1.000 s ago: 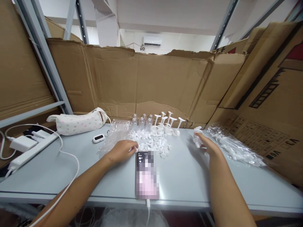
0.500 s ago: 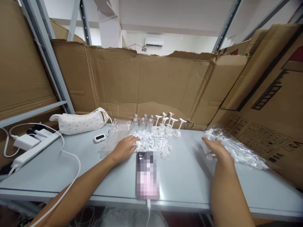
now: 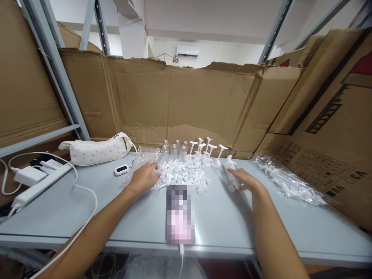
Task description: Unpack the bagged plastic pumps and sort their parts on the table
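My right hand (image 3: 244, 180) is closed on a white, syringe-like plastic piece (image 3: 231, 172), held right of the pile; its exact kind is not clear. At the left edge of a heap of small white plastic caps (image 3: 186, 172) rests my left hand (image 3: 144, 177), thumb and fingers apart with nothing seen between them. Several clear little bottles (image 3: 174, 151) stand behind the heap. Beside them are several white stemmed pieces (image 3: 211, 147) with flat tops and wide bases.
A phone (image 3: 180, 215) with a charging cable lies in front of the heap. Clear plastic bags (image 3: 290, 182) with white parts lie at the right, by a cardboard box. On the left are a flat clear bag (image 3: 139, 159), a small white device (image 3: 121, 169), a pouch (image 3: 97, 151) and a power strip (image 3: 43, 186).
My right hand has moved left from the plastic bags, carrying the white plastic piece toward the heap. My left hand has shifted slightly left, off the caps.
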The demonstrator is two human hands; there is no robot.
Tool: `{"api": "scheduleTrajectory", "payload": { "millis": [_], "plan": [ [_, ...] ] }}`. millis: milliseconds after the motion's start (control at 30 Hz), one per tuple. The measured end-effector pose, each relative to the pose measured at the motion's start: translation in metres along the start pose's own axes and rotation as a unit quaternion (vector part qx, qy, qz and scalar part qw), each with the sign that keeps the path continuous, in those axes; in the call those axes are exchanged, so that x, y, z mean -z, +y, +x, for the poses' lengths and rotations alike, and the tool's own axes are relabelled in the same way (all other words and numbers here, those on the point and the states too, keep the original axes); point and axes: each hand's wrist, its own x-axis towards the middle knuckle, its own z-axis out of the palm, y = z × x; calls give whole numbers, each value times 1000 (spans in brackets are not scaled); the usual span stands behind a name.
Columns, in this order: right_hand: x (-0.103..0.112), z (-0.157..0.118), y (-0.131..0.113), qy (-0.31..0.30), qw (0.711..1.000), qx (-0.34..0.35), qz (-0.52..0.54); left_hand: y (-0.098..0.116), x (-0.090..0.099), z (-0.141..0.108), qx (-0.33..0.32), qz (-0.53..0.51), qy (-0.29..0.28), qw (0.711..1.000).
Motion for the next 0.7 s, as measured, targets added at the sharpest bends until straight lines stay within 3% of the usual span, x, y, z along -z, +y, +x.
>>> {"api": "scheduleTrajectory", "payload": {
  "millis": [133, 333, 467, 700],
  "plan": [
    [-11, -14, -9, -48, 998, 26, 13, 6, -1, -2, -46, -49, 23, 998],
    [-18, -22, -9, -139, 986, 68, 58, 18, 7, -6, -97, -53, -37, 993],
    [-23, -18, -8, -152, 984, 73, 63, 15, 4, -5, -130, -46, -64, 988],
    [-7, -22, -9, -188, 976, 101, 42, 9, -3, -6, -160, -37, -94, 982]
  ]
}}
